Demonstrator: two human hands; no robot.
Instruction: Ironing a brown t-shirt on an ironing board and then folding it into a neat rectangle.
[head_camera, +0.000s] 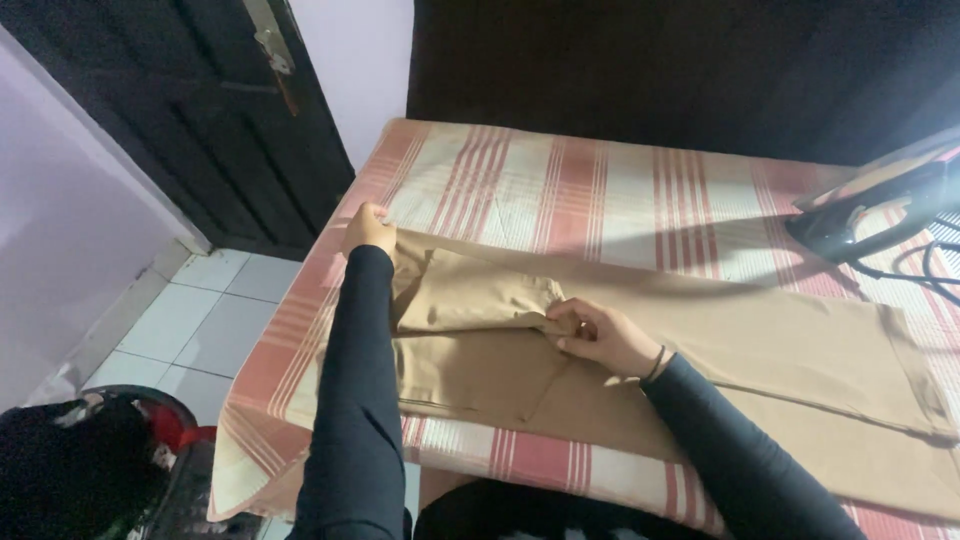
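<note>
I stood at a table covered by a cloth (600, 190) striped red and cream, with bright light falling across its right side. To my left was a pale lilac wall (50, 210) and a dark door (230, 110). Below lay white floor tiles (200, 320). Behind the table, the backdrop (680, 70) was dark.

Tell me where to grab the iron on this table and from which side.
Judging by its pose, take the iron by its dark handle along the top, coming from above on the near side. It lies at the table's far right edge with its cord trailing toward the near right, so keep clear of that. Both hands, left and right, are on the tan trousers.
</note>
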